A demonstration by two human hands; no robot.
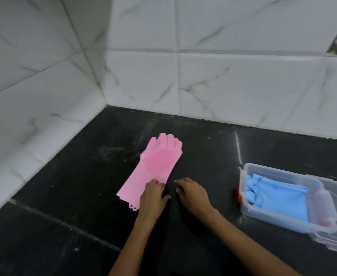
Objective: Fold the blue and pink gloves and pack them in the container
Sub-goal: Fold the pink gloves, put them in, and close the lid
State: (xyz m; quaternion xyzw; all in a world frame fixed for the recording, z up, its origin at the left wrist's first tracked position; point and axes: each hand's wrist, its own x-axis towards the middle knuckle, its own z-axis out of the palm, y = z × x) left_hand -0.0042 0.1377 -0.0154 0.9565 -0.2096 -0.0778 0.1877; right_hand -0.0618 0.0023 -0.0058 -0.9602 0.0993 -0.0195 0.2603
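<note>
A pink rubber glove (155, 162) lies flat on the black counter, its fingers pointing away toward the wall and its cuff nearest me. My left hand (152, 196) rests palm down on the cuff end, fingertips on the glove. My right hand (193, 193) hovers just right of the glove with its fingers loosely curled, holding nothing. The blue glove (279, 196) lies folded inside a clear plastic container (271, 215) at the right.
The container's clear lid (335, 242) lies partly under its right side near the frame edge. White marble-look tiled walls (223, 82) meet in a corner behind the black counter (64, 196). A seam crosses the counter at the lower left.
</note>
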